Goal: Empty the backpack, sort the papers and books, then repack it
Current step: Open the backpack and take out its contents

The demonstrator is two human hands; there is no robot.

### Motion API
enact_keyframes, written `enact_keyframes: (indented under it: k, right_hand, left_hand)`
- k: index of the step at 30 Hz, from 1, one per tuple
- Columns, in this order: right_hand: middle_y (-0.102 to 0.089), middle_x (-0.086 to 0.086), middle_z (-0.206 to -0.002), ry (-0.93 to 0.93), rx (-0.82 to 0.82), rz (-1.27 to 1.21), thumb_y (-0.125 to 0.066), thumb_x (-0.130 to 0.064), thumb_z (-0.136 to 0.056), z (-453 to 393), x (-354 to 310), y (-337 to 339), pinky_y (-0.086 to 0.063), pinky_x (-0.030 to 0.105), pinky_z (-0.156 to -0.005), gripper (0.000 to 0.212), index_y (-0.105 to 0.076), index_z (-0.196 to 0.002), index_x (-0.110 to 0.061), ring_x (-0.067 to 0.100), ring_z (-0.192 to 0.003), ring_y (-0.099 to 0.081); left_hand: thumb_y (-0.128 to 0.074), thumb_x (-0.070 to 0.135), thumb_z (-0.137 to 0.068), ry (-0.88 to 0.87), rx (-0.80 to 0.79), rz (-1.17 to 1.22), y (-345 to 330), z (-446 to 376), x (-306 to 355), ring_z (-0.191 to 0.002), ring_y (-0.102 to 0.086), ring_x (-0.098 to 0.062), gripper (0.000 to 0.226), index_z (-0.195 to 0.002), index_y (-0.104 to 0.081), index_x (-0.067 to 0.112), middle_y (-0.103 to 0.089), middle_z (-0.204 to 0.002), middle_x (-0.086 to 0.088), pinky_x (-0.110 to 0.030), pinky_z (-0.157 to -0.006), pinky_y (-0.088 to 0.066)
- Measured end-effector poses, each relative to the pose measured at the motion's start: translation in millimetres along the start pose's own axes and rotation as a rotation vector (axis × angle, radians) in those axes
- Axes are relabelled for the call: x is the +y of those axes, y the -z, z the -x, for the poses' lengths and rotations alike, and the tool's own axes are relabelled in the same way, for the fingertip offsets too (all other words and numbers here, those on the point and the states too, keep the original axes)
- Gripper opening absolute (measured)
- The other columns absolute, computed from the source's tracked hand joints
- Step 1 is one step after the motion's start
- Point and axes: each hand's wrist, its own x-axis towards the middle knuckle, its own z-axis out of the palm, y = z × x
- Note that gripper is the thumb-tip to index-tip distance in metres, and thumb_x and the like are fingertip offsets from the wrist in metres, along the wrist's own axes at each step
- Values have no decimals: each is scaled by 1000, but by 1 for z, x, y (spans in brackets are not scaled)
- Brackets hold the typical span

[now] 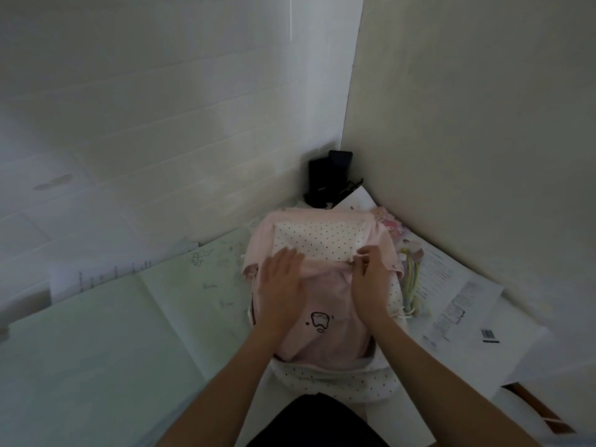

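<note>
Left hand (280, 287): fingers straight and spread, pressing flat on the pale pink fabric backpack with dotted white panels (322, 321). Right hand (371, 279): fingers curled, apparently pinching the pink flap edge; dim light leaves the grip unsure. Backpack lies flat on the white table (96, 350), in the corner. Printed paper sheets (451, 291) just beside it, right. Black box-shaped objects (325, 179) behind it, by the wall
</note>
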Motion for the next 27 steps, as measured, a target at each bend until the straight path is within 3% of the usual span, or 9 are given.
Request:
enact_keyframes:
  k: [4,7,10,14,16,19,21,23,27]
  right_hand:
    - [-58,-5,-73,29,27,-131,-53,-9,-94,-1,-23,-2,-45,12,-53,16,-44,-103,-18,3,-63,-57]
    - [-60,-6,-72,-21,40,-226,-56,-8,-91,-2,-27,-1,-45,10,-53,16,-48,-102,-16,0,-61,-58]
    - [-66,-1,-73,-18,13,-263,-58,-16,-92,1,-22,3,-49,12,-56,13,-50,-102,-15,-1,-62,-62]
    - [-70,5,-80,-134,-4,-347,-44,-10,-96,-2,-6,8,-54,22,-63,10,-51,-102,-13,16,-73,-66]
    - [-71,6,-85,-127,-30,-201,-44,-7,-94,-5,6,11,-46,18,-58,14,-52,-102,-15,17,-70,-61]
    - [-69,2,-96,32,-336,66,-53,-8,-89,-10,21,10,-40,7,-61,20,-58,-108,-13,9,-77,-58]
    - [-68,2,-98,112,-454,243,-62,-23,-85,-11,27,9,-47,20,-69,23,-61,-108,-15,13,-83,-59]
    - [-65,4,-92,177,-424,390,-63,-33,-84,-13,30,9,-49,33,-69,22,-60,-98,-16,21,-84,-58]
    - [-64,2,-90,343,-362,670,-56,-30,-90,-16,26,11,-36,31,-66,14,-54,-89,-16,25,-89,-54]
  left_hand:
    - [-63,25,-75,-187,-188,143,-9,-28,44,-126,-46,-23,56,-130,-52,14,-57,-130,0,-43,-106,-36]
    - [-61,15,-80,-37,-256,360,-17,-43,61,-110,-53,-22,46,-126,-56,10,-63,-117,-5,-35,-97,-44]
    - [-60,6,-80,138,-200,520,-16,-55,65,-82,-60,-21,16,-94,-69,6,-67,-89,-9,-31,-78,-48]
    - [-70,7,-78,288,-251,670,-13,-57,59,-76,-62,-9,18,-96,-74,5,-73,-89,-9,-7,-74,-47]
    - [-71,6,-77,360,-235,713,-11,-53,55,-75,-64,-11,16,-93,-75,4,-74,-88,-10,-12,-76,-49]
    - [-71,0,-74,373,-259,703,-9,-50,50,-71,-65,-13,13,-85,-76,3,-74,-82,-11,-20,-76,-53]
    - [-66,-6,-72,366,-264,686,-6,-49,49,-64,-62,-6,15,-78,-75,3,-73,-77,-11,-14,-70,-51]
    - [-59,-11,-69,353,-244,666,-3,-47,49,-58,-59,2,21,-70,-74,4,-72,-71,-10,-8,-62,-47]
    - [-57,-12,-67,404,-210,649,0,-43,45,-60,-60,-1,26,-62,-70,10,-68,-62,0,-11,-61,-48]
